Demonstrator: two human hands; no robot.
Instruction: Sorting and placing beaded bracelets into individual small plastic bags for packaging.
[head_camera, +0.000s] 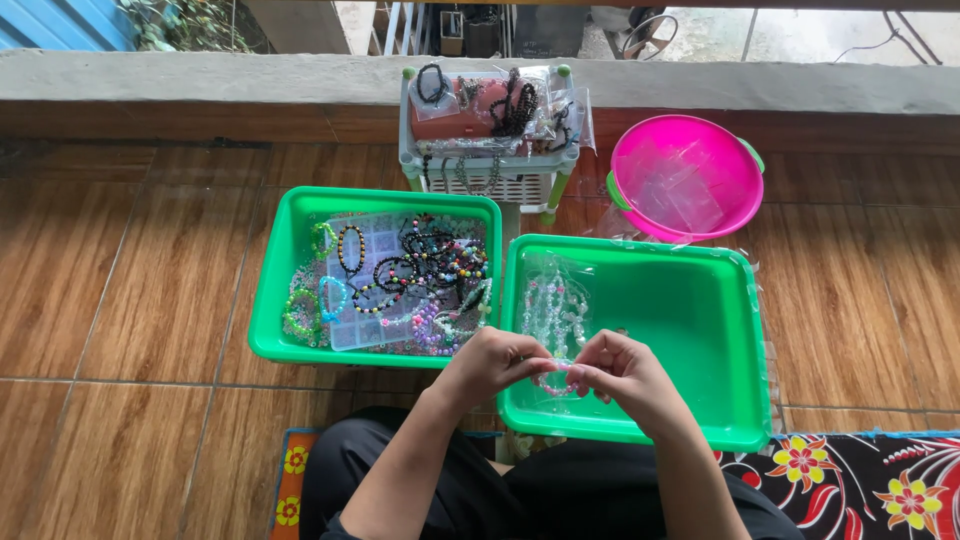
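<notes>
My left hand (495, 362) and my right hand (622, 372) meet over the near edge of a green plastic tub (700, 300). Both pinch a small pale pink beaded bracelet (553, 378), seemingly inside a clear plastic bag. More bagged pale bracelets (553, 305) lie in the left part of that tub. To its left stands a second green tub (290, 260) filled with several colourful bead bracelets (420, 270) on a clear compartment box (375, 290).
A pink bowl (688, 175) with clear plastic bags sits behind the right tub. A small pale rack (490, 170) loaded with dark bracelets and bags stands by the concrete ledge. Brown tiled floor surrounds everything; a flowered mat (860, 480) lies under me.
</notes>
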